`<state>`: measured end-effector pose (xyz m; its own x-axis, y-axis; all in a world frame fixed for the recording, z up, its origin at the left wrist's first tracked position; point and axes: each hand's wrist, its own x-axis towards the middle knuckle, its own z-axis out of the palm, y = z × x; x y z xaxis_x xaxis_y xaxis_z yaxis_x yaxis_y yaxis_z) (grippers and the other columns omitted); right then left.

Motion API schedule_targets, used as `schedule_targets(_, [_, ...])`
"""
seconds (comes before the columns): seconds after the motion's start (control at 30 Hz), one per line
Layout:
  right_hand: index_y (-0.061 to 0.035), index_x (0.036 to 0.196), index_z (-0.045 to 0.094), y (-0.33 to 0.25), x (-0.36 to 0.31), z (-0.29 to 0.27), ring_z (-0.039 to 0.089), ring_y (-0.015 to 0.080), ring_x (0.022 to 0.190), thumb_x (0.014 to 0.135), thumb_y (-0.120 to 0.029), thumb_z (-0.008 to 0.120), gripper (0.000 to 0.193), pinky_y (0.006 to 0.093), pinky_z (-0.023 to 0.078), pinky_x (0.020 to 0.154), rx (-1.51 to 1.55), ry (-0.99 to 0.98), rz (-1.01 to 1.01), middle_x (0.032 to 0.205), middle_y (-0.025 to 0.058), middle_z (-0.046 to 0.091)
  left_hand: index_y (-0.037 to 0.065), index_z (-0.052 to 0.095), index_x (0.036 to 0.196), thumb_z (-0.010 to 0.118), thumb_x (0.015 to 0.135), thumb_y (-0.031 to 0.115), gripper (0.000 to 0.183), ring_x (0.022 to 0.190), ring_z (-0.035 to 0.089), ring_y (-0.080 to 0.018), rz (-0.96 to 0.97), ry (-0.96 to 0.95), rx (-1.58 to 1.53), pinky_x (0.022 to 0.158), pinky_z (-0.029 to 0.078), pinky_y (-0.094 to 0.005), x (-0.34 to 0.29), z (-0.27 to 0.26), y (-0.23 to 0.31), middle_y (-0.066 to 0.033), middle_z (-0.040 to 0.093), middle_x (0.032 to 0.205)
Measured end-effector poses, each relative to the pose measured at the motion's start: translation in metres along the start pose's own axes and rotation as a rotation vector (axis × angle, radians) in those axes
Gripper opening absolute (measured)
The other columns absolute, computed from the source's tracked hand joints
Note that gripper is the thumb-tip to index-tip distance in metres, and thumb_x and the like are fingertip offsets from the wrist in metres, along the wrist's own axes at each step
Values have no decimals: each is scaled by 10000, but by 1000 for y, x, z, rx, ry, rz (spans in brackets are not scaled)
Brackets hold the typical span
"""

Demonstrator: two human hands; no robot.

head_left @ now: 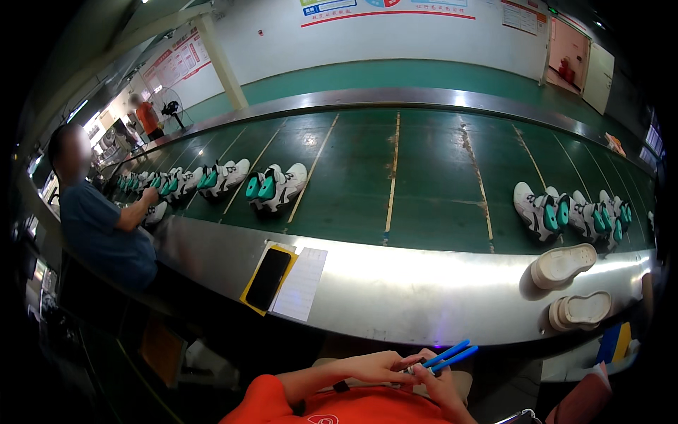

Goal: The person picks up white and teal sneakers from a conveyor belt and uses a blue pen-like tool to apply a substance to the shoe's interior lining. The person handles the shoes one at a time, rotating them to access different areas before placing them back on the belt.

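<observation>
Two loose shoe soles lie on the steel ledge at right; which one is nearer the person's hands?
The lower sole, closer to the ledge's near edge; the other sole lies farther up, beside the green belt.

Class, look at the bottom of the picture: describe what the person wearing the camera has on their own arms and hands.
Both hands are bare: the left hand and right hand show no gloves. The left forearm is bare too, with a dark band round the wrist. An orange short-sleeved top covers the upper arm and chest. No rings can be made out.

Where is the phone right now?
In the head view, the phone lies left of centre on the metal ledge before the conveyor, on a yellow sheet, beside a white paper.
</observation>
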<state>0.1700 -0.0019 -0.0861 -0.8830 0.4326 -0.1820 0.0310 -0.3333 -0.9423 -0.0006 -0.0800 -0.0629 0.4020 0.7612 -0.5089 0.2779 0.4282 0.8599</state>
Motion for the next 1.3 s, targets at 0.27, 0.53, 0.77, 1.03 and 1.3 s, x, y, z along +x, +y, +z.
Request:
schedule_targets(0.27, [-12,956,523,-7,13,-1,543,83,643,826,-203,557,233,202,463,566,311,250,166,749,28,548,82,529,1154,596,816,264,390,1098,491,-180,192,1006,25,949,365,-315,-49,-143,-49,-72,549,1151])
schedule_targets(0.53, [-58,951,479,3,31,-20,516,91,569,864,-211,475,176,220,426,492,447,426,128,660,17,492,-14,485,1146,755,609,364,710,1073,469,-347,-202,2039,596,900,381,-404,-163,-382,-180,-207,494,1148])
schedule_targets(0.77, [-60,920,486,5,36,-31,486,76,555,851,-153,479,116,206,400,503,460,510,90,666,7,489,93,439,1213,794,505,415,855,937,574,-339,-481,1968,494,772,464,-403,-131,-391,-153,-180,601,1015])
schedule_targets(1.03, [-54,972,518,7,31,-35,471,68,588,859,-190,498,178,199,394,509,443,536,65,671,-6,463,87,393,1278,819,470,377,959,973,563,-343,-317,1542,838,825,456,-382,-106,-359,-76,-182,584,1068])
schedule_targets(1.3, [-74,952,526,4,20,-51,456,61,590,873,-223,499,171,194,393,451,520,635,-10,670,-5,458,69,355,1286,803,526,388,938,767,632,-339,21,1075,575,700,500,-373,-15,-156,30,-185,629,924])
